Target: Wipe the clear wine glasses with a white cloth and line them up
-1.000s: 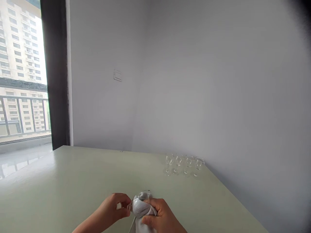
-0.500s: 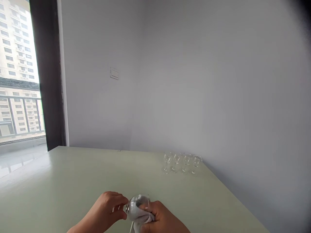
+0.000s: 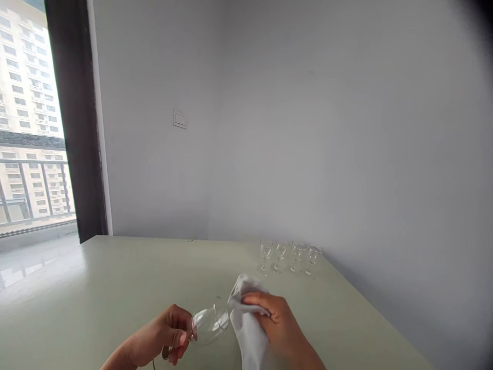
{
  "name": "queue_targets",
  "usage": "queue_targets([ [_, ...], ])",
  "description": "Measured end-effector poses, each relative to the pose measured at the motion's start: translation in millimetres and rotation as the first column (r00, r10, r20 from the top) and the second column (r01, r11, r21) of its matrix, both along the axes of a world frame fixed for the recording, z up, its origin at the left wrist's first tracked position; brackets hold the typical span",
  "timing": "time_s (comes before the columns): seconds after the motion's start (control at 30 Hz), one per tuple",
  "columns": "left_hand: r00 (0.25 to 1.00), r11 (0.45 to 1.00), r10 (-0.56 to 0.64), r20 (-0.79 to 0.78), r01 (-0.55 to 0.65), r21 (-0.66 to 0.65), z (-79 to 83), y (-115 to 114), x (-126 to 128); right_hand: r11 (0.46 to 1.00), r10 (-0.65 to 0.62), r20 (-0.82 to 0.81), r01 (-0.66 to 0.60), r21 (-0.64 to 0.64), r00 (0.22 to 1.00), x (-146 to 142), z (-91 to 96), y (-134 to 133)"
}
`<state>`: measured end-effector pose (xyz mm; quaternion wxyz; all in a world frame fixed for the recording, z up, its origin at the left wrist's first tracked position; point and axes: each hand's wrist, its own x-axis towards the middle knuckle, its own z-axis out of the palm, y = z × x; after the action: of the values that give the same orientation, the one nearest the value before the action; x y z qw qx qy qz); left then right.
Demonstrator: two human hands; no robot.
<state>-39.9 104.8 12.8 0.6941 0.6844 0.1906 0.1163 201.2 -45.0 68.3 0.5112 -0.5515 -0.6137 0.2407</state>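
Note:
My left hand (image 3: 169, 334) grips a clear stemmed glass (image 3: 208, 325) by its stem, with the bowl tilted and its mouth pointing right. My right hand (image 3: 279, 324) is closed on a white cloth (image 3: 246, 318), held just outside the glass's rim. Both hands hover over the near part of a pale green table (image 3: 115, 288). The glass's foot is mostly hidden behind my left fingers.
Several small stemmed glasses (image 3: 287, 257) stand in a row at the table's far right, close to the grey wall. A wall switch plate (image 3: 179, 119) sits higher up. A dark window frame (image 3: 73, 118) and a balcony rail are at the left.
The cloth was stuffed inside the glass's bowl earlier; now my right hand has pulled it out to the right, and the bowl shows bare. My left hand has dropped slightly lower.

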Motion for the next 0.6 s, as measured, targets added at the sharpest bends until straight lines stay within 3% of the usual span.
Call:
queue_targets([
  [0.07,0.997,0.998,0.048,0.062,-0.046,-0.042,-2.6,0,0,0.986,-0.169,-0.138,0.168,-0.015,0.976,7,-9.0,6],
  [0.17,0.976,0.982,0.172,0.131,-0.160,-0.101,-4.4,-8,9,0.955,-0.290,-0.310,0.293,-0.038,0.906,1,-21.3,11],
  [0.27,0.934,0.935,0.283,0.217,-0.218,-0.279,-7.1,-22,26,0.903,-0.396,-0.336,0.429,0.027,0.854,-23,-38.8,16],
  [0.33,0.912,0.900,0.321,0.253,-0.210,-0.383,-9.7,-33,39,0.860,-0.407,-0.244,0.460,0.222,0.880,-43,-52.1,20],
  [0.43,0.900,0.885,0.366,0.238,-0.257,-0.389,-12.5,-49,50,0.819,-0.371,0.080,0.286,0.498,0.925,-67,-66.7,24],
  [0.53,0.911,0.896,0.367,0.190,-0.292,-0.334,-13.6,-61,54,0.824,-0.438,0.340,0.220,0.522,0.832,-77,-70.6,25],
  [0.6,0.932,0.902,0.308,0.189,-0.223,-0.371,-15.0,-66,56,0.810,-0.477,0.355,0.245,0.533,0.804,-76,-69.3,23],
])
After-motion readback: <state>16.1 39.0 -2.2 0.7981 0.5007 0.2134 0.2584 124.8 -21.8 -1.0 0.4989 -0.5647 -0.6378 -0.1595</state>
